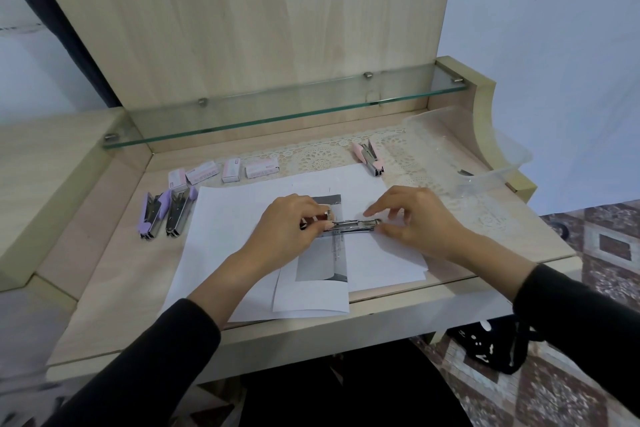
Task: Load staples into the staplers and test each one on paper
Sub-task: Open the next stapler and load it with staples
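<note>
Stapler (349, 224) question from **clipjoint**: it's lying swung open flat across the paper sheets (225, 218) in the middle of the desk (104, 270). The left hand (287, 229) is curled round its left end, thumb on top. The right hand (415, 218) has its fingers mostly straight and fanned out, thumb tip right at the far end of the metal channel. Is anything pinched there? Can't tell from this angle.

**tackhammer**: Same, way too small to spot a staple strip. Looks like the loading step, with this one not tested yet. Handling-wise it's a small metal-and-plastic thing, so probably light and stiff, but it's hinged. It'll likely flop or snap shut if only one half is held. Best bet is what the left hand does: clamp the body and keep the channel facing up. Staple strips are the fragile bit and break apart if squeezed, so a light pinch on the sides.

**clipjoint**: And the paper's slick on that wood?

**tackhammer**: Probably. Loose sheets will slide, so press straight down. Two purple staplers (152, 215) sit just left of the paper, a pink stapler (369, 158) lies at the back on the lace (311, 156), and four staple boxes (225, 172) sit along the back.
</note>
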A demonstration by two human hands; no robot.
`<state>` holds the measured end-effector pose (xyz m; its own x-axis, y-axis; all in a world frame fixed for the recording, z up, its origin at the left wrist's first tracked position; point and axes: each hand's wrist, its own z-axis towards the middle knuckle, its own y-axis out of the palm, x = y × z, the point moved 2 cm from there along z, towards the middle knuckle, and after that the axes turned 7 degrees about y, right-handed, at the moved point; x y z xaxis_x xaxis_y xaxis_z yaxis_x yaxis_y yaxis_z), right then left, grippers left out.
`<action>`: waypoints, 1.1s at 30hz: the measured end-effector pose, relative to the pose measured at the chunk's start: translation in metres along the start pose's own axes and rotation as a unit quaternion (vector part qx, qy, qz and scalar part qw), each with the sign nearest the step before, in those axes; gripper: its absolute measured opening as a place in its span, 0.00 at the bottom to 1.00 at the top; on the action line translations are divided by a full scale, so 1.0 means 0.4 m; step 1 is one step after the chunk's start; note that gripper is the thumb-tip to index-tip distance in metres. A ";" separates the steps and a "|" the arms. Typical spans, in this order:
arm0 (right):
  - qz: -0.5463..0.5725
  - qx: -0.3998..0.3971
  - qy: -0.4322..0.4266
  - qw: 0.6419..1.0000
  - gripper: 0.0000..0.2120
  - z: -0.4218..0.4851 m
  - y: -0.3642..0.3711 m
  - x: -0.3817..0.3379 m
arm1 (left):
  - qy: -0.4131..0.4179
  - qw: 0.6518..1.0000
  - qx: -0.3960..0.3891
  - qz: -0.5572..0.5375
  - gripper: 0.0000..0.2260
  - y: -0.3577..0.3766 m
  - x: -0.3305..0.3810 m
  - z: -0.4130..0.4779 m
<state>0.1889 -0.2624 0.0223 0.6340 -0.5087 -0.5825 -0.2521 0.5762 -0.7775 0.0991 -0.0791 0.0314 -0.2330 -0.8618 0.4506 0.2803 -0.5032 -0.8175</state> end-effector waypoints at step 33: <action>0.062 0.022 0.047 0.997 0.07 0.004 0.027 0.003 | 0.171 0.981 0.025 0.093 0.11 0.057 -0.018 -0.016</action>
<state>0.1883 -0.2559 0.0135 0.5287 -0.4886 -0.6941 -0.2894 0.6650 -0.6885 0.1012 -0.0840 0.0074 -0.4695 -0.8714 0.1420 0.3915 -0.3497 -0.8512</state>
